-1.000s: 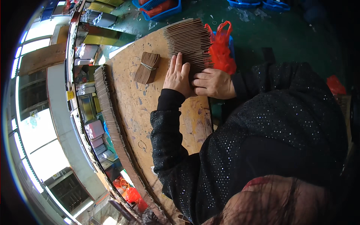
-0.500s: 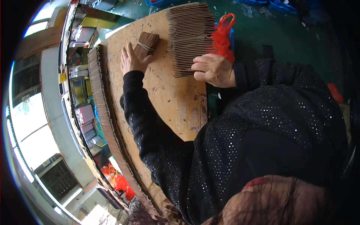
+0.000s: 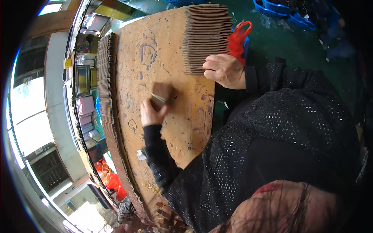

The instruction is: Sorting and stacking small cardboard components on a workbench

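My left hand (image 3: pixel 152 113) grips a small bundle of brown cardboard pieces (image 3: pixel 162 90) bound with a pale rubber band. The bundle is over the middle of the wooden tabletop and a little blurred. My right hand (image 3: pixel 225 72) is closed, with fingers curled, at the near right end of a long row of brown cardboard pieces (image 3: pixel 206 39). Whatever those fingers hold, if anything, is hidden from view.
Another long row of cardboard (image 3: pixel 107 89) lines the left edge of the wooden table (image 3: pixel 171 143). A red plastic bag (image 3: pixel 237 40) hangs by the right edge. Rubber bands (image 3: pixel 150 187) and more bundles (image 3: pixel 165 211) lie near me. Blue baskets (image 3: pixel 285 11) stand on the floor.
My left hand has closed on the banded bundle and pulled it nearer to me, from the far part of the table to its middle. My right hand stays beside the row, fingers curled.
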Tool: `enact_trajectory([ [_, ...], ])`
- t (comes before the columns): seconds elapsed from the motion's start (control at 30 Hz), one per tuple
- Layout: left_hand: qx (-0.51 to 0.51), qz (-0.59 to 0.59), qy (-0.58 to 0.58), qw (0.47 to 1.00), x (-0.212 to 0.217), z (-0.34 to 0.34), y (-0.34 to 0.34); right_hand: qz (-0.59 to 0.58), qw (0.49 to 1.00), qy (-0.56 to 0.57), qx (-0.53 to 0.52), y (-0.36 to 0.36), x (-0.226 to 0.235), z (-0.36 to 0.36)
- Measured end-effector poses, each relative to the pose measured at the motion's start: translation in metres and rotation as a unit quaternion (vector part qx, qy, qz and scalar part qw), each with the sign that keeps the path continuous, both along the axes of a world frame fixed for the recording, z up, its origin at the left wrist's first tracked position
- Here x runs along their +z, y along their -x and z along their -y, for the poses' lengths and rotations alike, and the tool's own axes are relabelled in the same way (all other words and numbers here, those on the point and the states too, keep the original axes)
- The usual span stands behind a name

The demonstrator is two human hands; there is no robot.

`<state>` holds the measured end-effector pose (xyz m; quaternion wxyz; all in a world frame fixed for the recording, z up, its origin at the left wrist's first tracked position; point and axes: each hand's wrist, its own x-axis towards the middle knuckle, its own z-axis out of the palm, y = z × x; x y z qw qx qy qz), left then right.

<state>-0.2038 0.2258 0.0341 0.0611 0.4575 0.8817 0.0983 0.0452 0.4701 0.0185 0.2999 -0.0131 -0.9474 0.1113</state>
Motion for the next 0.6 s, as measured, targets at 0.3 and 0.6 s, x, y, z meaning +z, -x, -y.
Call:
enact_trajectory([
  [0.3,-0.035,0.017,-0.018,0.999,0.017,-0.038,-0.144,-0.040,0.999,-0.021,0.023,0.005,0.003,-0.003],
  [0.6,0.017,0.000,-0.015,1.000,0.013,-0.051,-0.143,-0.055,0.998,-0.022,0.024,0.005,-0.004,-0.004],
])
